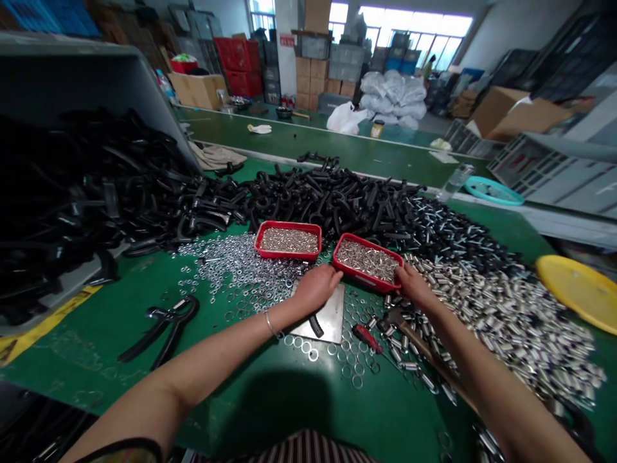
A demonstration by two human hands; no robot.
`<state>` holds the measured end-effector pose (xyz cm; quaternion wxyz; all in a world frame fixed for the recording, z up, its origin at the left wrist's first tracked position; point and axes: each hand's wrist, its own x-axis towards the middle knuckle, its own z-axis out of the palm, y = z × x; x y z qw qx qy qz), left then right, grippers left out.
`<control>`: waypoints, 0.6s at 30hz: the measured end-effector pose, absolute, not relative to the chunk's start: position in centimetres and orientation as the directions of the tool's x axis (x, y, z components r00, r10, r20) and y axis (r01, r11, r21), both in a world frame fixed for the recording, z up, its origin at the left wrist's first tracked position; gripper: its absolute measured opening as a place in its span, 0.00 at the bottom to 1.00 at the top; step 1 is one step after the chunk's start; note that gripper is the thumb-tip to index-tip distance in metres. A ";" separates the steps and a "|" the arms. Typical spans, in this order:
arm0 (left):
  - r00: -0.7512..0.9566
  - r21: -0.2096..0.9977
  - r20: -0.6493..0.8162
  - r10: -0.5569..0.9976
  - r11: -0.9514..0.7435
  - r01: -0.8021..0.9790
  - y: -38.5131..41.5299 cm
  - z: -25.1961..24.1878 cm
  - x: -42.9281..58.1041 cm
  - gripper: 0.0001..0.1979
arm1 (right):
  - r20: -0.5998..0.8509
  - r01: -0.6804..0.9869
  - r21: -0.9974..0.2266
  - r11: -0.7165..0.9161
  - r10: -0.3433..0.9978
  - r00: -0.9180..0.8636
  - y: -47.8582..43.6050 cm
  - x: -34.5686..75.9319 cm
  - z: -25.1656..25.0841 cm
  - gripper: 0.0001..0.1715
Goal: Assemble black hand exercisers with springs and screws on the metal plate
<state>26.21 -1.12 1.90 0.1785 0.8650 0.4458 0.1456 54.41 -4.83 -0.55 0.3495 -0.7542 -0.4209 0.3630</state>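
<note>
Tray: left hand, right hand pinching its ends, centre.
Handle pair: seemingly assembled, lower left.
Springs: loose, right.

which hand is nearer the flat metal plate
Left. The left hand is over the far edge of the metal plate; the right hand is off to its right, at the right end of a red tray.

Left hand hides part of metal plate; gray bin cut by left edge; distant person blurred.
</note>
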 end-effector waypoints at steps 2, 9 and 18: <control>0.464 0.404 0.083 0.882 -0.455 0.793 0.4 2.5 25.7 0.25 | -0.215 0.422 -0.821 -0.384 0.894 0.394 -4.7 54.3 -0.7 0.13; 0.491 0.214 -0.046 0.870 -0.472 0.856 6.0 5.5 29.1 0.15 | -0.022 0.600 -0.740 -0.302 0.903 0.428 -5.5 52.8 -0.5 0.14; 0.625 0.119 -0.080 0.777 -0.615 0.780 7.5 5.8 28.0 0.16 | 0.034 0.702 -0.630 -0.333 0.891 0.453 -5.1 51.4 -1.2 0.16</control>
